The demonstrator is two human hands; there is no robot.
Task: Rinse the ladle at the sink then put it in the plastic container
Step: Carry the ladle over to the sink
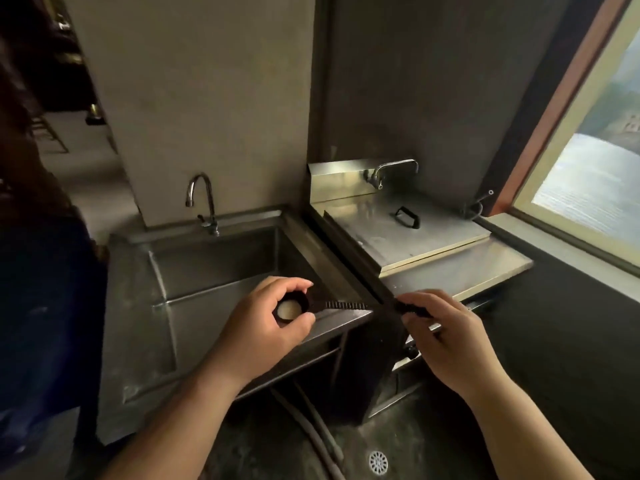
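Note:
I hold a small black ladle [341,305] level over the front right corner of the steel sink [221,271]. My left hand [273,320] wraps its fingers around the ladle's round bowl, which shows a pale inside. My right hand [446,334] pinches the far end of the ribbed handle. The curved tap [202,199] stands at the back of the sink, with no water running. No plastic container is in view.
To the right of the sink stands a steel unit with a flat lid [405,233], a black lid handle and its own small tap [391,171]. A window is at far right. A person in dark clothing [45,289] stands at left. A floor drain [378,462] lies below.

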